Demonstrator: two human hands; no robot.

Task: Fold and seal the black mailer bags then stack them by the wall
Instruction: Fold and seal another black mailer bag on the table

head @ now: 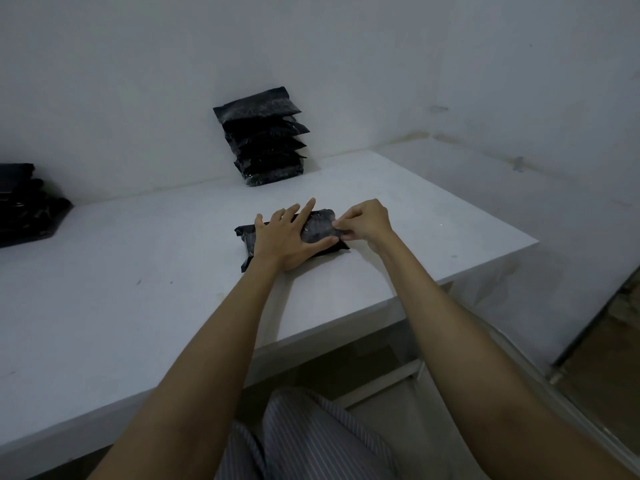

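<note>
A black mailer bag [320,225] lies folded on the white table [138,271], near its middle. My left hand [289,237] presses flat on the bag with fingers spread. My right hand [363,221] pinches the bag's right end, where a clear flap or strip shows between thumb and fingers. A stack of several sealed black mailer bags [265,136] leans against the wall behind.
A second pile of black bags [27,202] sits at the table's far left edge by the wall. The table's right corner [533,239] drops off to the floor. My striped trousers [304,441] show below the front edge.
</note>
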